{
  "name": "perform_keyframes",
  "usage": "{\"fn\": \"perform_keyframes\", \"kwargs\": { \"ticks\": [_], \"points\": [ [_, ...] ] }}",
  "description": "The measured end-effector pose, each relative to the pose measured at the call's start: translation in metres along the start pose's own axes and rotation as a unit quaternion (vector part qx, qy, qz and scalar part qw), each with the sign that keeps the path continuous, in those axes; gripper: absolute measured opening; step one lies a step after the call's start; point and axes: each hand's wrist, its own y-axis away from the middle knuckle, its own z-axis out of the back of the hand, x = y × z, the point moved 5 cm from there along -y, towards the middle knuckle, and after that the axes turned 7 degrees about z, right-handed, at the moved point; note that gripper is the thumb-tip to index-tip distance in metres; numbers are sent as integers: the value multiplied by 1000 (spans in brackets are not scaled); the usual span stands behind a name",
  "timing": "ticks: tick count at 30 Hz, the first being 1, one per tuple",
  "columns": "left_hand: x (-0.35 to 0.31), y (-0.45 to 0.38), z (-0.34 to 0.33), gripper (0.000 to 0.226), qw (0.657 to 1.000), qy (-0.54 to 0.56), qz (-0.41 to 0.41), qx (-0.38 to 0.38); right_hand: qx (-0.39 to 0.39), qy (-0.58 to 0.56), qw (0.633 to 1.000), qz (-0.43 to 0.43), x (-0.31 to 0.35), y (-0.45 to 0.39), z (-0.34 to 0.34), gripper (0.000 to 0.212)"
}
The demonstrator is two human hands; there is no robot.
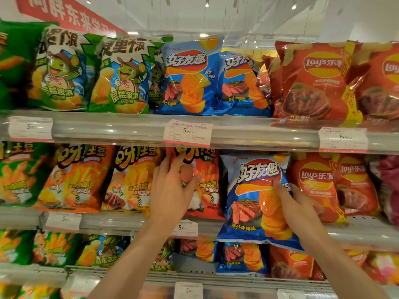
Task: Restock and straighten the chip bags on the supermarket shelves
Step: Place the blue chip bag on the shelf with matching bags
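Note:
My right hand point(295, 203) grips a blue steak-flavour chip bag point(252, 184) by its right side, holding it upright in front of the middle shelf point(129, 222); the bag's lower edge overhangs the shelf lip. My left hand point(172, 186) lies flat with spread fingers against a red-orange potato-stick bag point(207, 180) standing on that same shelf, just left of the blue bag. On the top shelf point(259, 134), two matching blue bags point(187, 78) stand side by side.
Green turtle-print bags point(121, 76) fill the top shelf's left, red Lay's bags point(315, 83) its right. More red Lay's bags point(317, 186) stand right of the held bag. Orange and yellow stick bags point(75, 178) line the middle left. Price tags point(186, 133) hang on the shelf rails.

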Motion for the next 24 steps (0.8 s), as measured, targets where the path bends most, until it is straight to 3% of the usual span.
{"fn": "perform_keyframes", "kwargs": {
  "ticks": [9, 13, 18, 24],
  "points": [
    [21, 25, 42, 65, 999, 40, 1, -12, 39, 3, 999, -6, 2, 4, -13, 71],
    [35, 37, 63, 67, 999, 42, -8, -19, 29, 6, 999, 22, 12, 4, -22, 59],
    [51, 49, 88, 69, 998, 50, -7, -25, 40, -13, 998, 38, 27, 5, -52, 74],
    [71, 53, 115, 72, 997, 71, -8, -31, 13, 0, 998, 53, 46, -2, -93, 67]
  ]
}}
